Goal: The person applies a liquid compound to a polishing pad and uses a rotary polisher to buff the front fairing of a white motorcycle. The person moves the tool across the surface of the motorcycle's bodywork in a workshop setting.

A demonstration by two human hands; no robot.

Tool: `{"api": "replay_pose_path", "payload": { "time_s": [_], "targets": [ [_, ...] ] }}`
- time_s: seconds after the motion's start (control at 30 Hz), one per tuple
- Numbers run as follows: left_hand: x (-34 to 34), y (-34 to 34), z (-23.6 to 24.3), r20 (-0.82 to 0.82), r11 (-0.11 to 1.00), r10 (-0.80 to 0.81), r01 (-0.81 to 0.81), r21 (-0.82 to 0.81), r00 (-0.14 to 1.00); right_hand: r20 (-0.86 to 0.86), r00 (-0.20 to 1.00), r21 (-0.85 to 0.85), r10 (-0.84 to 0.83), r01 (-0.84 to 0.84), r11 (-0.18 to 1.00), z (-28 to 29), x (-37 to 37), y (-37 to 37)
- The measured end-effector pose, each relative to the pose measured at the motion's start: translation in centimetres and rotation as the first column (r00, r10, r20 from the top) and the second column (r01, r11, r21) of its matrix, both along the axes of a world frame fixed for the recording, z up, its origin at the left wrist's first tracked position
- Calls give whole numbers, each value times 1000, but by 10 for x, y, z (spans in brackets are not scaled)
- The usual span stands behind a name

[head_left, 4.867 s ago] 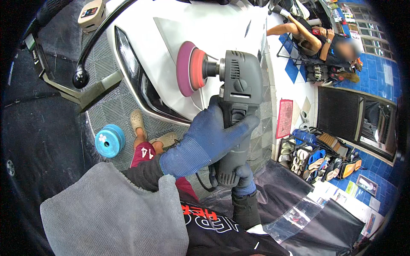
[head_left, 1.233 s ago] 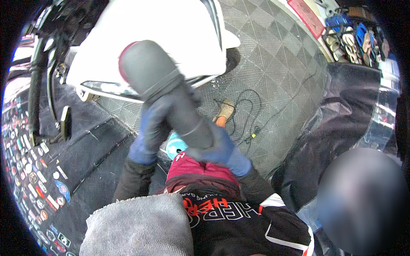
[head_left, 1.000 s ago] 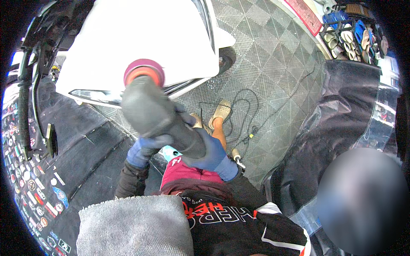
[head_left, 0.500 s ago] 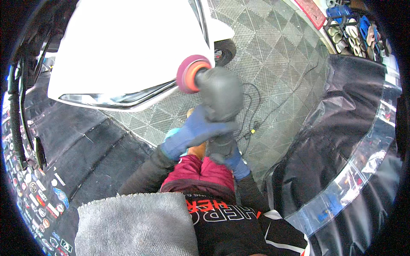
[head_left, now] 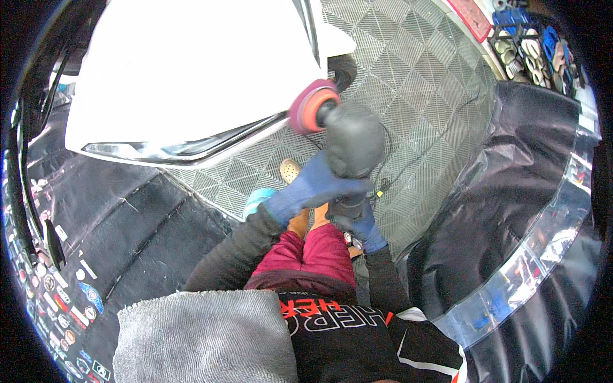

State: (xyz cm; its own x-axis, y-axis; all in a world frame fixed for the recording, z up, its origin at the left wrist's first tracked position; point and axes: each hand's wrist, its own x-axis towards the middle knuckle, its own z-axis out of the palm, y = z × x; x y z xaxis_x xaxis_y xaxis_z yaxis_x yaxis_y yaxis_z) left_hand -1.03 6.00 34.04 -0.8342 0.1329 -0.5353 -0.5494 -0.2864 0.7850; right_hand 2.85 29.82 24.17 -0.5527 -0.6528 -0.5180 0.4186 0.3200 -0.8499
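Observation:
Both my hands, in blue gloves, are wrapped round a black car polisher (head_left: 354, 142). My left hand (head_left: 313, 190) grips its body just behind the head. Farther back, my right hand (head_left: 369, 231) is closed round the rear handle, its fingers partly hidden by the tool. The round maroon and orange polishing pad (head_left: 311, 107) is smeared by motion. It is at the front corner of a white car (head_left: 198, 76), beside the end of the slim headlight (head_left: 185, 152); I cannot tell whether it touches the paint.
A dark cable (head_left: 399, 159) lies on the grey tiled grating floor (head_left: 415, 96). Black curtains hang on the left (head_left: 147, 217) and right (head_left: 511, 153), the right one with a clear strip. Shoes fill a rack (head_left: 530, 51) at the far right. A grey towel (head_left: 204, 338) lies over my front.
The polisher and both hands have moved to the right, carrying the pad along the car's corner. My grip looks the same.

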Motion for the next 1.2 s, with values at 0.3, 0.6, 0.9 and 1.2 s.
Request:
{"api": "replay_pose_path", "payload": {
  "time_s": [0.3, 0.6, 0.9, 1.2],
  "targets": [
    [91, -72, 61, 40, 987, -81, 86, -134, 996, 283, 959, -213, 29, 33, 977, 77, 58, -91],
    [143, -121, 87, -211, 800, 495, -347, 490, 843, -57, 939, -4, 338, -339, 941, 206, 5, -157],
    [58, -45, 87, 37, 965, 229, -231, 125, 973, -177, 954, 194, 242, -207, 959, 173, -41, -37],
    [63, -69, 136, 138, 853, 469, -488, 184, 873, 91, 926, 182, 367, -378, 908, 228, -67, -90]
  ]
}}
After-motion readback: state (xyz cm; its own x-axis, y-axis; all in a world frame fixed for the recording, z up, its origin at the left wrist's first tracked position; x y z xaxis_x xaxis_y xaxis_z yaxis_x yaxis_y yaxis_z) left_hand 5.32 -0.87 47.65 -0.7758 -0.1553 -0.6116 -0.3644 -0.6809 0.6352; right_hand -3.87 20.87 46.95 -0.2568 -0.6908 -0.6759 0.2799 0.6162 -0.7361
